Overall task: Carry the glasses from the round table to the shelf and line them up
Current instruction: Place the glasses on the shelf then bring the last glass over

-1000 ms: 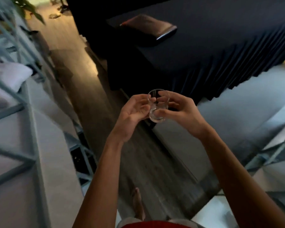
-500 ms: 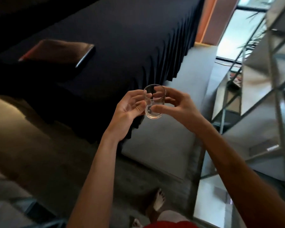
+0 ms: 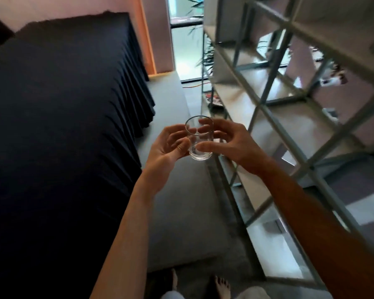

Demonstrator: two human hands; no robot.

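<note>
Both hands hold one clear glass [image 3: 199, 139] upright at chest height. The left hand [image 3: 171, 145] cups its side, fingers half curled; the right hand [image 3: 229, 145] pinches it between thumb and fingers. The shelf [image 3: 274, 117] stands at two o'clock. No writing is readable.
</note>
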